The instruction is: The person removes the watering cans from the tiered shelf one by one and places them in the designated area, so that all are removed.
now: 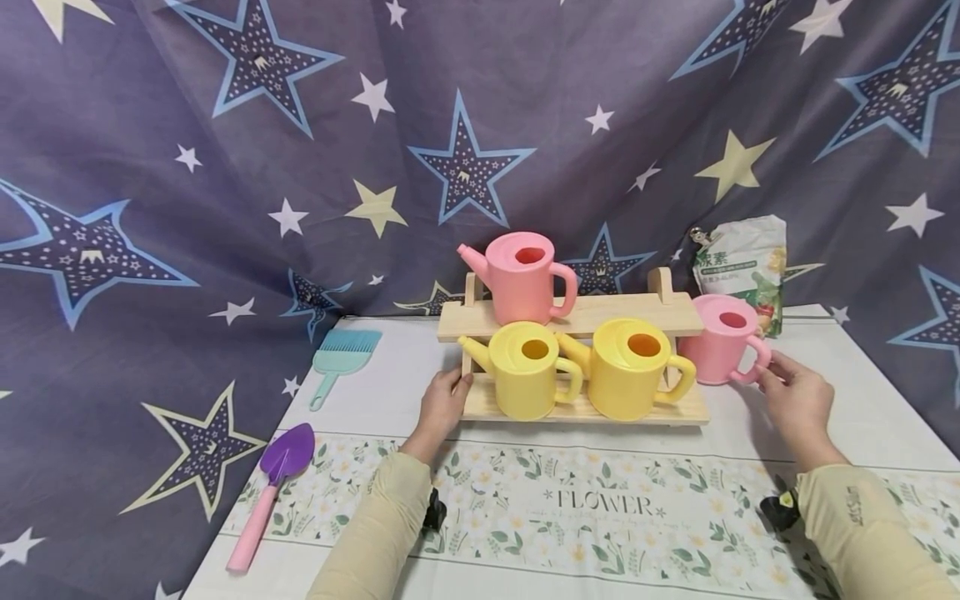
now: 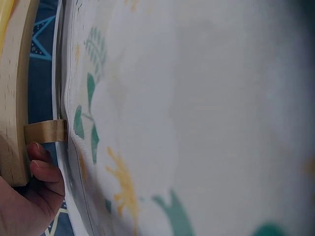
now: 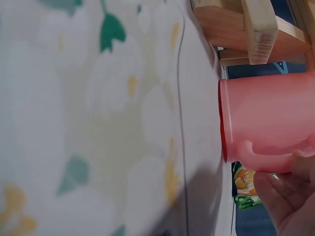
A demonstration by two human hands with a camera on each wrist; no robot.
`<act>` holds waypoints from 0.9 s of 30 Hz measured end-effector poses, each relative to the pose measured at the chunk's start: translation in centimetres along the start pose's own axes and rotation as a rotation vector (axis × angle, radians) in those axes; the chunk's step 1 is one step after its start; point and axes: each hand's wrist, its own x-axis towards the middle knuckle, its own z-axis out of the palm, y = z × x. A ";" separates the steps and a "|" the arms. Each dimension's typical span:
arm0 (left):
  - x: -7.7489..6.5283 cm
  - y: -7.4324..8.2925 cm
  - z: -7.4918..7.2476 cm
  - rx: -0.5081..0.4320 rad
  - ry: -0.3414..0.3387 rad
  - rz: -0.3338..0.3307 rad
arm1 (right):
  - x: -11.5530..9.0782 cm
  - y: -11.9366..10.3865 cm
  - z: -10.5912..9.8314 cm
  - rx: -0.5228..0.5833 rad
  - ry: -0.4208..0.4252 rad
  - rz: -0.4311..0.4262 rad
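A two-tier wooden stand [image 1: 618, 315] holds a pink watering can [image 1: 513, 287] on its upper board. Two yellow watering cans, a left one [image 1: 523, 385] and a right one [image 1: 621, 385], sit on the lower board. My left hand [image 1: 441, 408] grips the lower board's left end; the left wrist view shows fingers [image 2: 47, 172] curled at the board [image 2: 15, 98] beside its small foot. Right of the stand, another pink watering can [image 1: 712, 350] is upright on the table. Its handle is pinched by my right hand [image 1: 801, 408], also seen in the right wrist view.
Behind the right pink can stands a white printed bag [image 1: 742, 258]. A teal brush or dustpan [image 1: 345, 354] and a purple trowel [image 1: 288, 454] with a pink handle lie at the left. A flower-print cloth [image 1: 600, 533] covers the table, and a star-patterned curtain [image 1: 525, 100] hangs behind.
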 end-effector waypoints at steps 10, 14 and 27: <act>0.1 0.1 0.1 -0.012 -0.003 0.005 | 0.1 0.2 -0.1 -0.064 -0.035 0.035; 0.0 0.0 0.1 -0.017 -0.010 0.000 | 0.0 0.2 -0.1 -0.077 -0.063 0.063; -0.2 0.1 0.0 -0.015 0.005 0.017 | -0.3 0.0 -0.7 -0.084 -0.048 -0.012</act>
